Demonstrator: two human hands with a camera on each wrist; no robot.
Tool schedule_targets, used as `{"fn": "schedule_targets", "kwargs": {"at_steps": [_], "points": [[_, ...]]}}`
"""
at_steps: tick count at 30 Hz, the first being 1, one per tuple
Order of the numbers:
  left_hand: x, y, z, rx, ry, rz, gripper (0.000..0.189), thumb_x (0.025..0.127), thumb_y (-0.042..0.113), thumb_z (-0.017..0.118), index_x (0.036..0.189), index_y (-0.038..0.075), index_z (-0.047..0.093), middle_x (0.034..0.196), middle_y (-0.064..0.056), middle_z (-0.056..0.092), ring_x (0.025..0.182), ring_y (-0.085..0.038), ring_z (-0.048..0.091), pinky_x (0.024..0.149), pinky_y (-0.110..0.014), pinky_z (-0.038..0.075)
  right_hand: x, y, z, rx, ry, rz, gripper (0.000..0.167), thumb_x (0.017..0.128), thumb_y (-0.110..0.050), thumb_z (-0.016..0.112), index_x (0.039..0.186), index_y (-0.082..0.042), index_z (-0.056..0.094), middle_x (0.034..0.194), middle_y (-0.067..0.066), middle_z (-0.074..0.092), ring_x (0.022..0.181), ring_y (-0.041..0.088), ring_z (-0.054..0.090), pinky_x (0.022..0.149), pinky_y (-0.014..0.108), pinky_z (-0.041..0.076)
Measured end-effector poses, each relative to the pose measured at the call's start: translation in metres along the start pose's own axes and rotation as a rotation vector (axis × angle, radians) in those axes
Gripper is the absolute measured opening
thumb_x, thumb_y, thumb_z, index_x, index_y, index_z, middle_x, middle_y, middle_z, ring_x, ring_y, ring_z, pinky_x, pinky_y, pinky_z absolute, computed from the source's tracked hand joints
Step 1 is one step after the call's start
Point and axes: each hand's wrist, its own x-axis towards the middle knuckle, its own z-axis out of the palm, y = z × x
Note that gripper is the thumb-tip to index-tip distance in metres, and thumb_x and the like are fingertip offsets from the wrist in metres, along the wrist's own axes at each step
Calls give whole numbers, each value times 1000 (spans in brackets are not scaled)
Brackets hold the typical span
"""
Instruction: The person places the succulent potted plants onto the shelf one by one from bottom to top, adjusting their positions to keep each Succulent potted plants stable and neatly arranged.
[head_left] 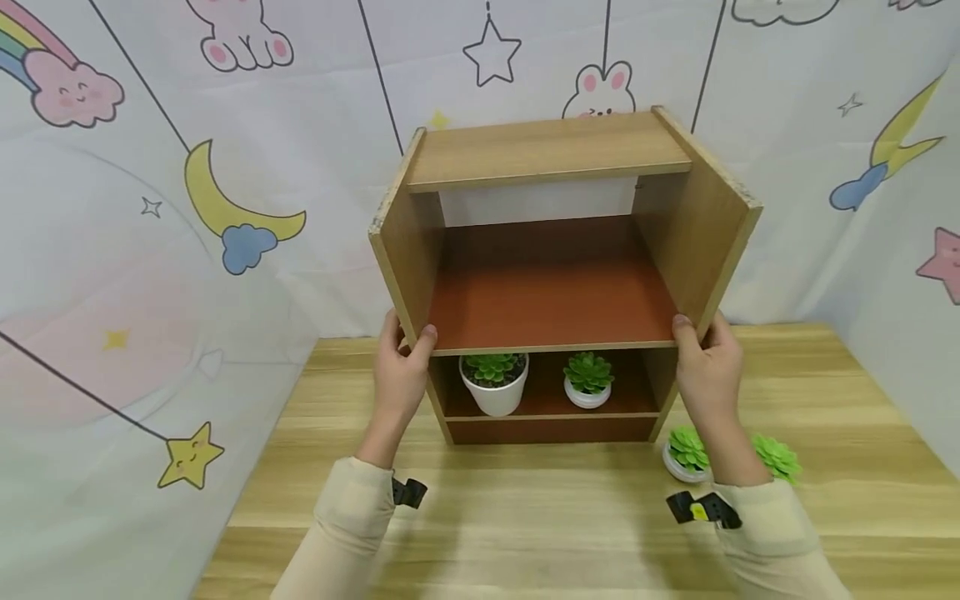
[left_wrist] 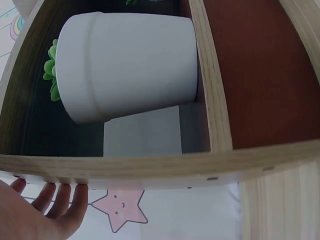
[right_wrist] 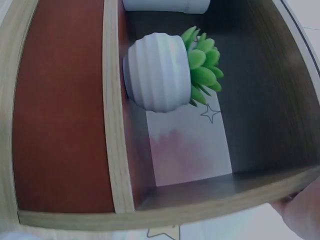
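Observation:
A small wooden shelf (head_left: 555, 150) stands on the table, with red-brown boards and light wood edges. My left hand (head_left: 397, 379) grips its left side at the level of the middle board (head_left: 555, 287). The thumb lies at the front edge, and the fingers reach round the outer face. On the opposite side my right hand (head_left: 708, 375) grips the right panel (head_left: 705, 217) in the same manner. Under the middle board sit a white pot with a succulent (head_left: 497, 392) on the left and a smaller ribbed white pot with a succulent (right_wrist: 159, 72) on the right.
Another potted succulent (head_left: 686, 457) stands on the wooden table (head_left: 525, 533) beside my right forearm. Green leaves (head_left: 777, 457) show past that forearm's other side. A white cloth backdrop (head_left: 330, 200) with cartoon drawings hangs behind and at both sides.

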Motion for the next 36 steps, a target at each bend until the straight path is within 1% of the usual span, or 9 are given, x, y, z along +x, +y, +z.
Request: {"fn": "schedule_targets", "kwargs": {"at_steps": [3,7,10,14,16,21,26,30,36], "points": [[3,0,-7,14,-14,-13,43,96,8,57,138,3,48,123,-19,54,105,-30,56,79,-41,47,3,0,3,29,-53,24,27,97,-13,60,118,3,66,100,2,67,90,10,61,75,21,47],[8,-21,-19,40,-1,-8,46,95,10,59,140,8,48,124,-16,54,104,-29,57,78,-40,48,7,1,8,22,-118,57,32,96,-17,62,121,3,65,102,5,68,91,11,63,77,21,49],[13,-32,-25,73,0,31,52,93,11,63,142,14,46,128,-11,54,104,-28,58,76,-38,50,8,-1,6,-13,-161,69,35,96,-21,63,124,1,64,104,6,67,93,10,62,77,21,48],[17,-25,-29,98,-12,99,56,92,11,64,144,19,45,131,-7,53,108,-27,58,75,-36,51,9,-3,2,-20,-206,75,41,97,-24,63,131,-1,61,112,9,65,99,9,61,81,20,47],[18,-24,-29,83,-16,105,55,92,12,65,144,19,46,132,-6,53,112,-25,56,76,-35,51,9,-3,0,-7,-215,72,43,97,-23,64,134,-1,59,115,11,64,101,8,60,82,20,47],[17,-24,-26,30,-14,80,54,93,11,64,143,20,46,132,-5,52,111,-25,56,78,-36,51,11,-3,-4,14,-212,68,42,97,-20,64,133,1,59,113,4,64,100,8,60,83,19,46],[19,-23,-18,18,-45,93,56,95,11,62,146,20,43,136,-3,49,116,-22,52,81,-42,49,11,-5,-8,39,-163,66,37,97,-18,64,127,3,61,103,-5,66,97,10,60,83,20,46],[21,-24,-12,12,-66,106,59,95,10,62,149,18,40,140,-6,46,121,-23,48,83,-47,48,9,-4,-12,35,-137,55,35,96,-17,64,126,3,63,104,-3,66,96,10,61,83,20,46],[15,-30,-8,16,-85,75,60,95,10,62,150,19,38,140,-7,45,121,-25,48,82,-50,49,2,1,-17,-15,-125,45,35,97,-17,63,125,4,63,104,-1,66,95,9,62,82,19,47]]}}
